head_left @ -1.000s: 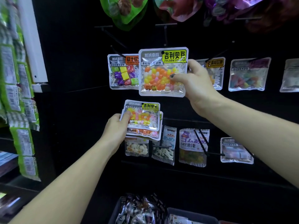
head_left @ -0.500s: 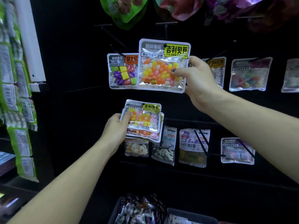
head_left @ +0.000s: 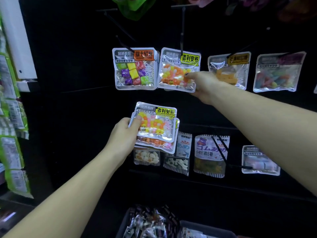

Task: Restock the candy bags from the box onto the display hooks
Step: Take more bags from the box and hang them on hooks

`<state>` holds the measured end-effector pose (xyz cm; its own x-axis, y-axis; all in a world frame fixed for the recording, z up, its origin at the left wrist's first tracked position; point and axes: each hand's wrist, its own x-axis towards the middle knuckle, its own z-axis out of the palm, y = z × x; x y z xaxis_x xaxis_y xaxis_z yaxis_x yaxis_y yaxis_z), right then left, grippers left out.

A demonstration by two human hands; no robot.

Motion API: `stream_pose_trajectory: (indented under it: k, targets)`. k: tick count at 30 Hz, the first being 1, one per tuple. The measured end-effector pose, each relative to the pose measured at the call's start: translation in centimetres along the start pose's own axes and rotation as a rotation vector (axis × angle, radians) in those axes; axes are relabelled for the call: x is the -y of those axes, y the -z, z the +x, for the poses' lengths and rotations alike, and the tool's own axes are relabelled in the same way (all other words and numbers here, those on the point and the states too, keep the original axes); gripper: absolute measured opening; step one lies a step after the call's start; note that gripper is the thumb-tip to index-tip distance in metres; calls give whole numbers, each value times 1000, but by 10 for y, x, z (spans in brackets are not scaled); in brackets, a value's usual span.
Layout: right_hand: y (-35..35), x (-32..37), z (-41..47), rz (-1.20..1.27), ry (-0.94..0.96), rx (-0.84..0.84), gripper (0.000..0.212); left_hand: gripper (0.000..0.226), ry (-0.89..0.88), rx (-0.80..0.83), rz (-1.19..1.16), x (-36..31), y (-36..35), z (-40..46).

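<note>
Dim overall, the black display wall (head_left: 68, 48) swallowing detail while light from the viewer's side brightens both forearms and throws glare off the foil candy bags (head_left: 178, 69), with soft blur on bags at the right edge, smeared green packets at left, wide-angle bending

The hung jelly bean bag (head_left: 178, 69) is silver with a yellow label and orange, yellow and white beans; its neighbour bag (head_left: 135, 68) shows green, purple, yellow and red cubes.
</note>
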<state>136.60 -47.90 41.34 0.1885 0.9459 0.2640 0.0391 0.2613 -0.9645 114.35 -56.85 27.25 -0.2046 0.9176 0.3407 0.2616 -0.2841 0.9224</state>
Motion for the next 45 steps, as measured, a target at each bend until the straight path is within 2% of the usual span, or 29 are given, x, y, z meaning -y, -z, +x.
stream_pose_trajectory:
  k: [5, 9, 17, 23, 25, 27, 31, 35, 37, 38, 41, 43, 45]
  targets:
    - [-7, -5, 10, -84, 33, -116, 27, 42, -9, 5, 10, 3, 0, 2]
    - [-8, -5, 10, -89, 17, -147, 36, 42, -8, 0, -6, 2, 1, 2]
    - [-2, -39, -51, -237, -160, 23, 56, 38, -28, -39, -4, -1, -1, 1]
    - [2, -55, -104, -347, -233, 355, 78, 41, -19, -53, 7, -3, -2, 0]
    - [0, -58, -108, -367, -213, 385, 65, 41, -18, -48, -16, -2, -1, 1]
    - [-1, -61, -109, -340, -196, 374, 39, 40, -1, -44, -35, -4, -1, 0]
    - [1, -60, -113, -141, -216, 384, 13, 44, 16, -60, -30, -7, -2, -1]
    - [7, -62, -112, -29, -238, 322, 21, 44, -8, 17, -89, -5, 0, -1]
    - [11, -65, -111, -59, -222, 292, 6, 49, -11, 48, -85, -2, 2, 0]
    - [12, -65, -111, -92, -211, 266, 5, 49, -13, 55, -73, 0, 3, 1]
    - [18, -63, -111, -207, -137, 179, 29, 59, -19, 64, -45, 1, 3, 0]
    - [23, -62, -108, -199, -92, 120, 36, 65, -14, 75, -62, 1, 3, 0]
    - [27, -53, -112, -202, -4, 44, 32, 50, -19, 68, -79, 1, 2, 1]
